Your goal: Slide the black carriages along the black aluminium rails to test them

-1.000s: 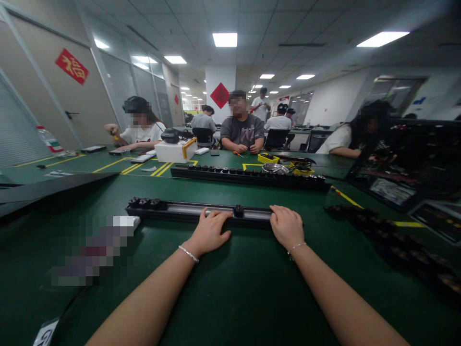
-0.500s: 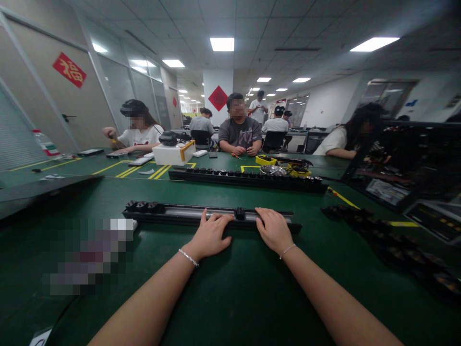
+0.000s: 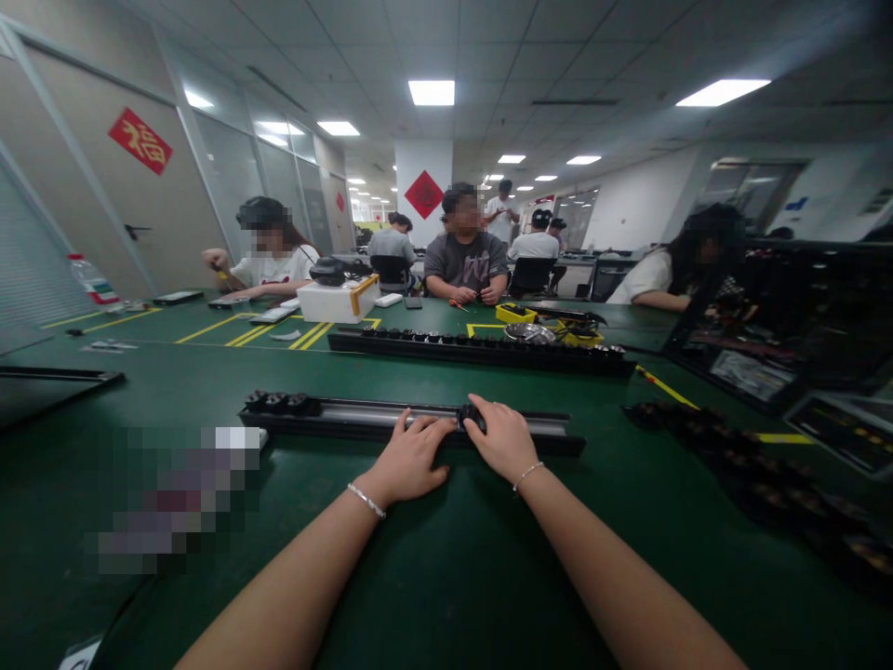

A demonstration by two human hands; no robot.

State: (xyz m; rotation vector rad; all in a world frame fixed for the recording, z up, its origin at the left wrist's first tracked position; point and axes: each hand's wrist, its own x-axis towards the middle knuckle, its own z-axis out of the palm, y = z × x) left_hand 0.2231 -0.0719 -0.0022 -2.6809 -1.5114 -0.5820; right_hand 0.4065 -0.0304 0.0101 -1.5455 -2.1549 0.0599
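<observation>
Right hand has moved left along black rail to lone black block, right of rail's middle; fingers bent over it — firm grip or mere touch, cannot tell. Left hand loosely spread on rail — block now flanked by both.

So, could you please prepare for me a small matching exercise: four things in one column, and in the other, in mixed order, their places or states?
Things:
1. white box
2. right hand
3. bottle
4. far rail

Places or states:
A. at the near black rail
B. carrying a long row of blocks
C. with a black device on top
D. closed with a red cap

Right pairs: 1-C, 2-A, 3-D, 4-B.
</observation>
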